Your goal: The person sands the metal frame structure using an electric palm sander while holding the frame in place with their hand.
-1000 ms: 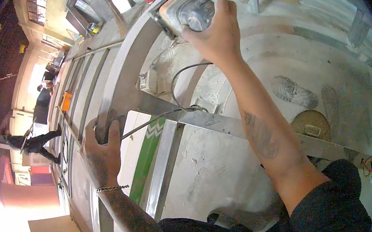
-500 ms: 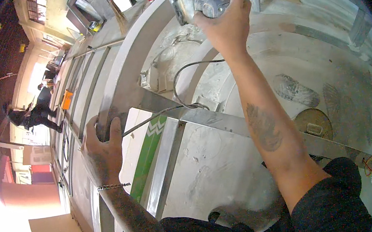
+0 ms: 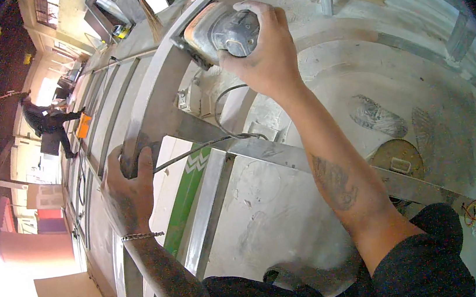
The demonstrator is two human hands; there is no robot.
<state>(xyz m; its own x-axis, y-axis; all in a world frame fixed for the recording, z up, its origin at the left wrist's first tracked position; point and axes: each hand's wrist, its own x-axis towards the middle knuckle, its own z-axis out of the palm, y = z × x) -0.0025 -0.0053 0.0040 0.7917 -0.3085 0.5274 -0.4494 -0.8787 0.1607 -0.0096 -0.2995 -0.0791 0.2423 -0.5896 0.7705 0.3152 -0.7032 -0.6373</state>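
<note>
The person's left hand (image 3: 128,190), with a chain bracelet (image 3: 142,236) on its wrist, curls over a gray curved beam (image 3: 156,99) beside a dark cord (image 3: 189,154), but you cannot tell how tightly it grips. Farther up the same beam, the right hand (image 3: 268,57) wraps its fingers and thumb around a dusty electric sander (image 3: 214,32), which is at the beam's top part. Far away on the left, another person (image 3: 47,123) in dark clothes is near an orange box (image 3: 84,125).

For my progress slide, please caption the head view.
The right hand holds a sander against a curved frame, while the left hand rests on it nearer the body.
</note>
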